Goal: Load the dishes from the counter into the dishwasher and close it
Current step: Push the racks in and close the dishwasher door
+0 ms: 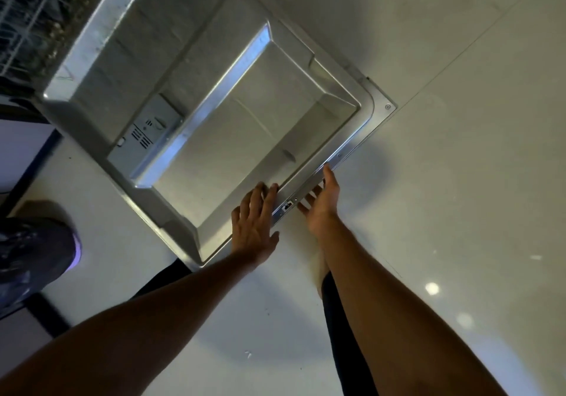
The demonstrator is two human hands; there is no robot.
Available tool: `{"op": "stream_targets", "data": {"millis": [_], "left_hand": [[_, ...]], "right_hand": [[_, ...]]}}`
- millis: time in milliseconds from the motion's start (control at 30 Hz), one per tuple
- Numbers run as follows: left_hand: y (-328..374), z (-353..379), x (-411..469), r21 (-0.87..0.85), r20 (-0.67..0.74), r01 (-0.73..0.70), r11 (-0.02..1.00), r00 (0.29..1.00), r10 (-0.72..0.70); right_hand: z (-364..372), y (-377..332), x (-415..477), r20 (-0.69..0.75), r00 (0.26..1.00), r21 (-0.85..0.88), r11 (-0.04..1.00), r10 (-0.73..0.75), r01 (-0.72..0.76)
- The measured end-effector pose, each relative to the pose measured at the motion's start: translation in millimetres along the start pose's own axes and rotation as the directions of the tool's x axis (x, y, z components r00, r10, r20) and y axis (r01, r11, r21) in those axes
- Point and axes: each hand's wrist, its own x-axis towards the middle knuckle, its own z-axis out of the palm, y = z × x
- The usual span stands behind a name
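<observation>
Both forearms (171,313) are bare; the trousers (343,334) are dark.

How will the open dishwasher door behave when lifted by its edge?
Probably stiff: the dishwasher door looks like one pressed metal panel. Likely pivots at its far end, not lifting free. Its shiny edge may be slippery; left hand on top and right hand underneath should steady it.

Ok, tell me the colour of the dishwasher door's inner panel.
Plain silvery grey metal, with no pattern; the dishwasher door shows best in the head view.
</observation>
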Motion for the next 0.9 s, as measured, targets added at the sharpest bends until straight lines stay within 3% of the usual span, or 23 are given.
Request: {"op": "stream_targets", "data": {"millis": [200,333,533,767,900], "left_hand": [[-2.1,-18.7,-6.1,0.014,0.009,-0.039,0.999,0.999,0.039],[7.8,-51.9,-28.9,-0.007,-0.040,-0.009,1.000,0.999,0.008],[9.9,-132.9,-85.2,-0.039,-0.205,0.050,0.998,0.977,-0.057],[-22.9,-267.3,-133.4,-0.031,-0.505,0.059,0.998,0.861,-0.067],[-58.6,-326.0,-152.1,0.011,-0.717,0.059,0.998,0.696,-0.033]], "right_hand": [[14.3,-5.7,-11.4,-0.063,0.997,0.071,0.997,0.032,-0.028],[30.8,-11.4,-53.8,-0.125,0.992,0.133,0.991,-0.016,0.033],[76.4,-23.3,-165.6,-0.256,0.901,-0.192,0.932,-0.350,0.307],[167.8,-47.1,-288.6,-0.253,0.749,-0.337,0.781,-0.613,0.526],[232.1,-46.9,-344.5,-0.085,0.630,-0.315,0.621,-0.772,0.718]]}}
